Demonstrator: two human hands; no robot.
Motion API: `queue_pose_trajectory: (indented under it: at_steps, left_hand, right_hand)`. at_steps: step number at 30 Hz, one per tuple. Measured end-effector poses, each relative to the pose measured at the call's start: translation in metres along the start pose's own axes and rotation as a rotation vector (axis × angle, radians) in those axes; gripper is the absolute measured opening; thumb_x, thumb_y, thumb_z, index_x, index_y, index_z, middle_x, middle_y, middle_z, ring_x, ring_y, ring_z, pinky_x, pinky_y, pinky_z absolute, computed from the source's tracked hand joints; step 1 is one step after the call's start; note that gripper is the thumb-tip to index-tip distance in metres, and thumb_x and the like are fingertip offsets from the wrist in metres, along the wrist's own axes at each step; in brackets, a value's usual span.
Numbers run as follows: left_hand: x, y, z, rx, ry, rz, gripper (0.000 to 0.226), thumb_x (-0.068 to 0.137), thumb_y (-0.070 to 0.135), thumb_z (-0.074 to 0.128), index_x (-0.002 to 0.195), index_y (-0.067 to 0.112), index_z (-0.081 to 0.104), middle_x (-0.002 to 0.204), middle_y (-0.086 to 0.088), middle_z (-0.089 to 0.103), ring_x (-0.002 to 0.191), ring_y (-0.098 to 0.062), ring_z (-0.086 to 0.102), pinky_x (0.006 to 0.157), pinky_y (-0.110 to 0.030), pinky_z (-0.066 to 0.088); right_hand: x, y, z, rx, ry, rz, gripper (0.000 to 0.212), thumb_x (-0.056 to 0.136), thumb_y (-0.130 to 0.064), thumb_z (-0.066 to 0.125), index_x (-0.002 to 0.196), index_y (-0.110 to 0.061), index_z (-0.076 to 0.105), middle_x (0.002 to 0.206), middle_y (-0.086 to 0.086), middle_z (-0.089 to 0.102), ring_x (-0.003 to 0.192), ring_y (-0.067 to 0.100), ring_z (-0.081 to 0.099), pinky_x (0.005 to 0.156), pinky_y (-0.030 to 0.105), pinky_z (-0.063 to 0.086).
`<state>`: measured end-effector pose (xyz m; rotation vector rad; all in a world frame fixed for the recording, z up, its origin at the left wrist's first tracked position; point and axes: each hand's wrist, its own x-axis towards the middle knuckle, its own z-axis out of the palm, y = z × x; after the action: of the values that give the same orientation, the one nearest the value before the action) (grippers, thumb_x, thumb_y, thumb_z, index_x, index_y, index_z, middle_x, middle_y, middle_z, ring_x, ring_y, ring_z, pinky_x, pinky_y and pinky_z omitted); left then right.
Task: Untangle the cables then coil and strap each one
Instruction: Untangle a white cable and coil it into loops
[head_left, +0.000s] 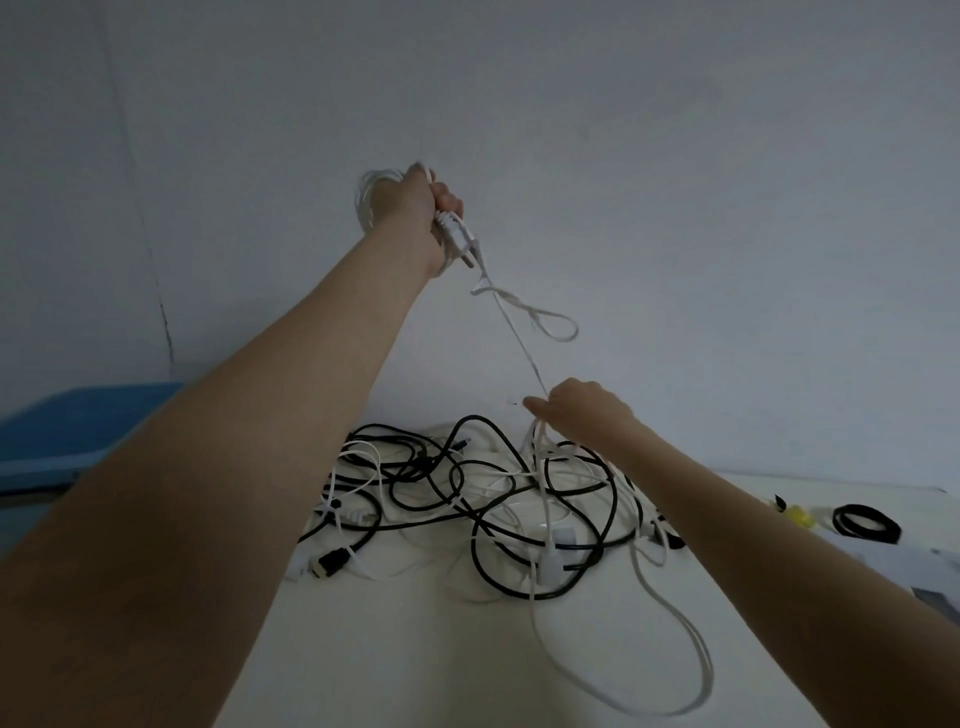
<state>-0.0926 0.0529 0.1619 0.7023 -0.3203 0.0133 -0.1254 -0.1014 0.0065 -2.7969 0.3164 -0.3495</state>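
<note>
A long loop of white flat cable (670, 644) trails over the near part of the white desk (395, 665), running back to a knot of black and white cables (467, 499) heaped in the middle of the desk, toward its far edge. A black plug (328, 562) lies at the near left fringe of the heap and a white connector (555, 551) sits among the strands nearer its right side. Just above the heap's far right side, the right hand (582, 410) pinches the white cable, fingers curled down around the strand. From there the cable runs taut, up and to the left, with one slack loop (550, 325) hanging off it partway, to the raised left hand (415, 202), which is clenched tight around a bundle of white coils (366, 200) and a white plug (457, 234) poking out below the fist. Toward the desk's right edge lie a small coil of black strap (866, 524) and a yellow item (797, 515), too blurred to identify. Beyond the desk's left side sits a blue surface (78, 431), and a plain pale wall (675, 156) fills the background.
</note>
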Motion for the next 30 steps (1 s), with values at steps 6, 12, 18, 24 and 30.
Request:
queue_pose_trajectory:
  at_steps: [6, 12, 18, 24, 30]
  left_hand:
    - [-0.001, 0.009, 0.002, 0.098, 0.008, 0.032, 0.039, 0.103, 0.016, 0.028, 0.064, 0.016, 0.03, 0.029, 0.006, 0.028, 0.022, -0.005, 0.024, 0.035, -0.014, 0.022]
    - [0.008, 0.013, -0.032, 0.267, 0.129, 0.059, 0.037, 0.104, 0.019, 0.028, 0.067, 0.016, 0.03, 0.028, 0.008, 0.027, 0.022, -0.004, 0.023, 0.033, -0.014, 0.018]
    - [0.007, 0.007, -0.052, 0.459, 0.194, 0.066, 0.036, 0.101, 0.014, 0.029, 0.065, 0.017, 0.031, 0.026, 0.011, 0.027, 0.021, -0.003, 0.023, 0.033, -0.011, 0.023]
    - [0.003, 0.004, -0.05, 0.732, 0.155, 0.132, 0.032, 0.098, 0.011, 0.035, 0.066, 0.016, 0.037, 0.027, 0.012, 0.031, 0.022, -0.001, 0.025, 0.034, -0.01, 0.02]
    - [-0.01, -0.004, -0.04, 0.556, -0.16, -0.011, 0.03, 0.103, 0.017, 0.032, 0.075, 0.015, 0.04, 0.035, 0.011, 0.034, 0.028, 0.0, 0.029, 0.038, -0.011, 0.03]
  right_hand:
    - [0.0, 0.005, -0.024, 0.227, -0.382, -0.097, 0.057, 0.088, -0.058, 0.048, 0.114, -0.007, 0.054, 0.072, 0.002, 0.047, 0.058, 0.013, 0.045, 0.058, 0.024, 0.043]
    - [-0.006, 0.023, -0.073, 0.96, -0.609, -0.206, 0.036, 0.084, -0.015, 0.059, 0.115, 0.004, 0.06, 0.072, 0.0, 0.056, 0.06, 0.006, 0.05, 0.058, 0.013, 0.049]
    - [0.003, 0.006, -0.08, 1.166, -0.066, 0.097, 0.008, 0.087, 0.01, 0.055, 0.083, 0.009, 0.06, 0.07, 0.014, 0.052, 0.057, 0.02, 0.058, 0.062, 0.027, 0.059]
    - [0.019, -0.005, -0.074, 0.643, 0.436, -0.105, 0.018, 0.09, 0.004, 0.047, 0.088, -0.009, 0.059, 0.075, 0.006, 0.057, 0.054, 0.015, 0.063, 0.057, 0.021, 0.053]
    - [0.006, -0.002, -0.037, 0.191, -0.307, -0.008, 0.037, 0.088, 0.001, 0.057, 0.125, -0.005, 0.054, 0.118, 0.014, 0.06, 0.039, 0.005, 0.059, 0.045, 0.018, 0.051]
